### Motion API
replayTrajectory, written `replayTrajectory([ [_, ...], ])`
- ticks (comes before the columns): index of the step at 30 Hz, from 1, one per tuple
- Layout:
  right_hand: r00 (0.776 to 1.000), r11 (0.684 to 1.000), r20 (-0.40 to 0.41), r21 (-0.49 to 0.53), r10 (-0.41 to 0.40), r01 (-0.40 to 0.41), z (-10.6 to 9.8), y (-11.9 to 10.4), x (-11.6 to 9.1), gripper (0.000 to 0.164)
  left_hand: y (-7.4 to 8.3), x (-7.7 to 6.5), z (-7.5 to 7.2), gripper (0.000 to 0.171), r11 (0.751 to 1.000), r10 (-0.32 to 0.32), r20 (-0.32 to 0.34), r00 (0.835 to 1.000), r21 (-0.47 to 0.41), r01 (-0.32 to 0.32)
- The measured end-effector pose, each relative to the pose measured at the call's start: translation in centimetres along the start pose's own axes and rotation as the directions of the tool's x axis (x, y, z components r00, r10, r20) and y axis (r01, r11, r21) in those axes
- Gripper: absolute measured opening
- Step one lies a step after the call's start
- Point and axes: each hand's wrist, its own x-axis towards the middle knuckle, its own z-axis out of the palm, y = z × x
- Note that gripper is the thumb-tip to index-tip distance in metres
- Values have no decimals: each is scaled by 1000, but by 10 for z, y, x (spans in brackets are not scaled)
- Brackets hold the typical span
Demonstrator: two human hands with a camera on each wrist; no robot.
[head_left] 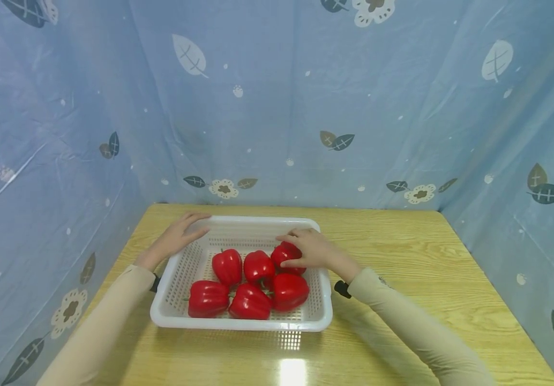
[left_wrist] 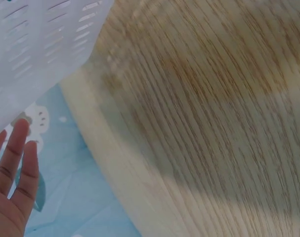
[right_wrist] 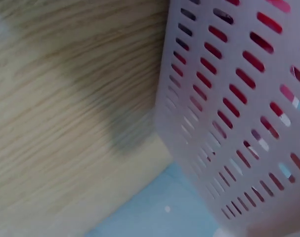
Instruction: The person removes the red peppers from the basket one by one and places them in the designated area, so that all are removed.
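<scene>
A white plastic basket (head_left: 240,325) with slotted walls holds several shiny red bell peppers, some with green stems. Over its back right part, my right hand (head_left: 313,249) grips a red bell pepper (head_left: 284,252), thumb on the near side and fingers over the far side. In the right wrist view, the basket wall (right_wrist: 214,103) hides that hand, and red shows through its slots. My left hand (head_left: 174,237) is at the basket's back left corner, fingers extended by the rim. Its straight fingers (left_wrist: 28,170) appear beside the basket's outer wall in the left wrist view.
The basket stands on a light wood-grain table (head_left: 392,257). A blue curtain (head_left: 277,118) with leaf and flower prints rises behind the table and along both sides. Near the basket's right wall, a black wrist strap (head_left: 342,289) shows at the right sleeve.
</scene>
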Motion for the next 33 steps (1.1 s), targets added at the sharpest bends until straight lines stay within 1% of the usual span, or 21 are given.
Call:
replayTrajectory([
  [3, 1000, 999, 6, -29, 16, -16, 4, -1, 0, 66, -1, -1, 1, 53, 1000, -1, -1, 1000, -3, 1],
  [9, 999, 999, -4, -18, 38, -38, 6, -1, 1, 58, -1, -1, 0, 56, 1000, 0, 12, 1000, 0, 0],
  [12, 999, 999, -9, -4, 49, -49, 6, 0, 1, 56, -1, 0, 0, 56, 1000, 3, 14, 1000, -1, -3],
  [19, 997, 996, -27, 56, 75, -74, 5, 1, 0, 57, -4, 2, 0, 57, 1000, 14, 26, 1000, 1, -14],
  [28, 992, 988, -95, 132, 89, -76, 5, 3, 0, 59, -4, 1, -1, 57, 1000, 9, 28, 1000, -23, -8],
  [33, 985, 972, -130, 217, 115, -85, -3, 1, -3, 60, -1, 1, -2, 57, 1000, -1, 29, 1000, -27, 2],
])
